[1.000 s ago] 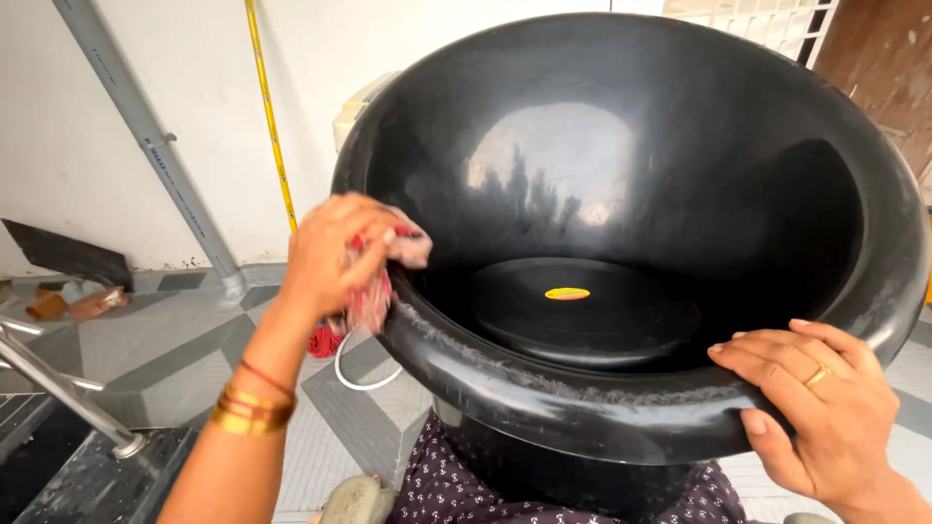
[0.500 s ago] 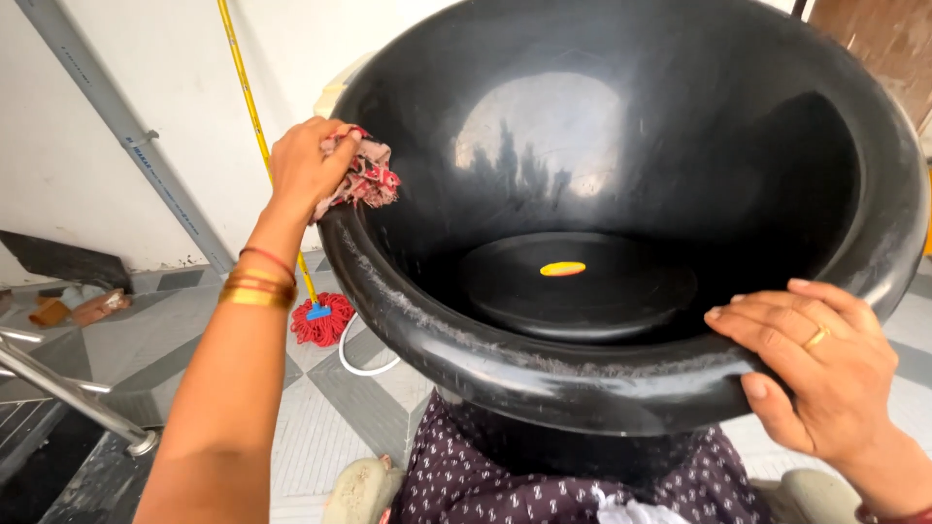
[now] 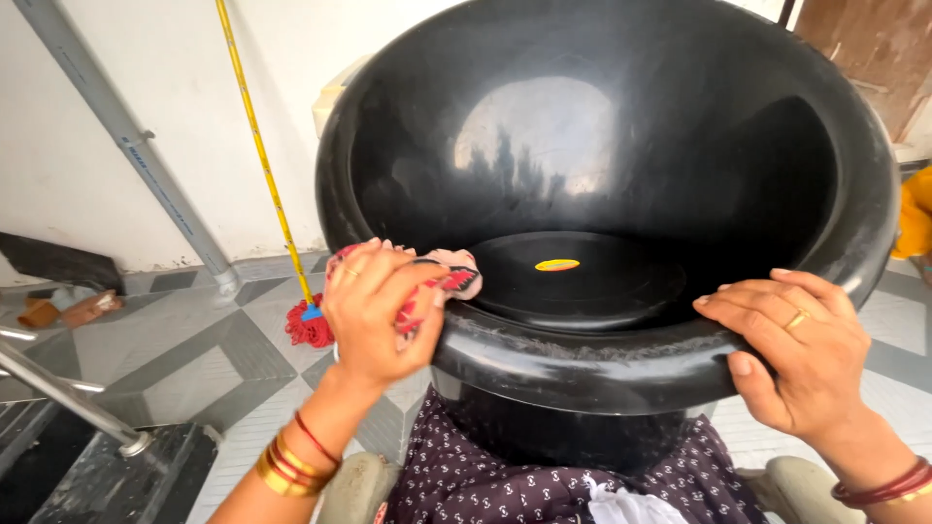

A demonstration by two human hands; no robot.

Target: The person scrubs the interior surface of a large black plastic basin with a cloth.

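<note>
A large glossy black plastic tub is tipped on its side toward me, resting on my lap, its open mouth facing the camera. A small yellow sticker sits on its flat bottom. My left hand presses a red and pink cloth against the lower left part of the thick rim. My right hand, with a ring on one finger, grips the lower right part of the rim and steadies the tub.
A red mop head with a yellow handle leans against the white wall behind. A grey pipe runs down the wall. A metal rail crosses the lower left above patterned floor tiles.
My left hand has slid the cloth from the upper left of the rim down to the lower left. The tub now fills more of the view. My right hand stays on the rim.
</note>
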